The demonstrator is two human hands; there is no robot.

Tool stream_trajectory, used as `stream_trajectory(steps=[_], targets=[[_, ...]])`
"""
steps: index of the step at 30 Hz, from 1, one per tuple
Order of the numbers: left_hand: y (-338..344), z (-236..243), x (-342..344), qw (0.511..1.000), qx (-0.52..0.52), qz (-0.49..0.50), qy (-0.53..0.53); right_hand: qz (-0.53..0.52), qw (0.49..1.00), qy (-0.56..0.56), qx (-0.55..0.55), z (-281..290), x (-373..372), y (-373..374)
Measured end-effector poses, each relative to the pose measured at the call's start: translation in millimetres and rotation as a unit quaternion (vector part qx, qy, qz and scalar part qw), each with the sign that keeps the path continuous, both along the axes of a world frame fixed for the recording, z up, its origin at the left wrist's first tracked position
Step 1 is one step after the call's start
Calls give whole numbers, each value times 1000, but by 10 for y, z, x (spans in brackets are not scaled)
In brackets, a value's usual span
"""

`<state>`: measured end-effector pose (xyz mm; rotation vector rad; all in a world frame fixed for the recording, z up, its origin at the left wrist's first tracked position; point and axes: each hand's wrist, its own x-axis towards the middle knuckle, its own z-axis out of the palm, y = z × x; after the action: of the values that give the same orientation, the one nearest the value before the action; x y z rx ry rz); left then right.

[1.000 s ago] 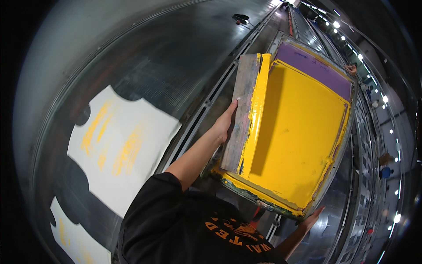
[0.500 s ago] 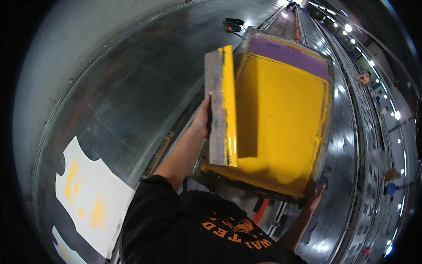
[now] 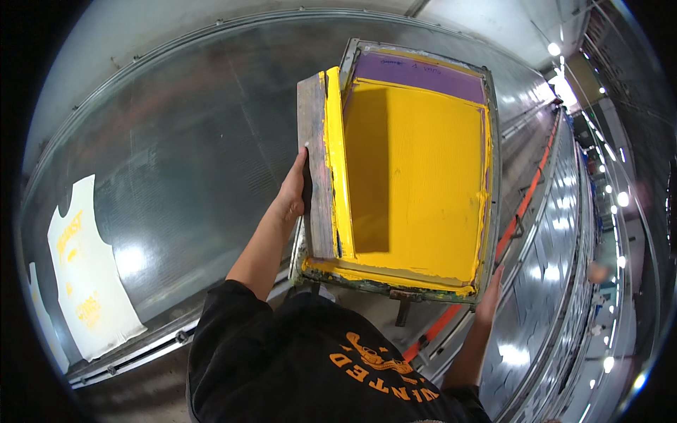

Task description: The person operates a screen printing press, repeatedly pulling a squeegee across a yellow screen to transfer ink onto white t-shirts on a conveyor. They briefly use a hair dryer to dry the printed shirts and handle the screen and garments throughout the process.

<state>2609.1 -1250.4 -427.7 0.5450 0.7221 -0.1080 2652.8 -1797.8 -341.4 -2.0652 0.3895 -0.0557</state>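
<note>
Dark table [image 3: 204,134] spreads wide left of the screen frame [image 3: 495,162]; left hand [image 3: 290,194] grips the squeegee [image 3: 326,166]; right hand [image 3: 489,299] borders the frame's edge, finger closure unclear.

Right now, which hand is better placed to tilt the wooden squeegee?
Probably the left hand: it holds the squeegee by its wooden edge, while the right hand is across at the lower right corner of the frame.

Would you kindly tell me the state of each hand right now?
Left hand: closed on the squeegee.
Right hand: at the lower right corner of the screen frame; grip cannot be told.
</note>
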Motion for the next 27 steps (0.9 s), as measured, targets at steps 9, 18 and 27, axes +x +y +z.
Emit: stream_trajectory(steps=[9, 18, 27], targets=[[-250, -20, -164, 984, 21, 155, -85, 238, 971, 15, 5, -518, 1435, -357], [-1141, -135, 86, 956, 84, 270, 79, 261, 960, 76, -72, -1562, 3609, -154], [-1518, -132, 284, 941, 79, 294, 150, 319, 939, 133, -4, -1489, 4140, -150]])
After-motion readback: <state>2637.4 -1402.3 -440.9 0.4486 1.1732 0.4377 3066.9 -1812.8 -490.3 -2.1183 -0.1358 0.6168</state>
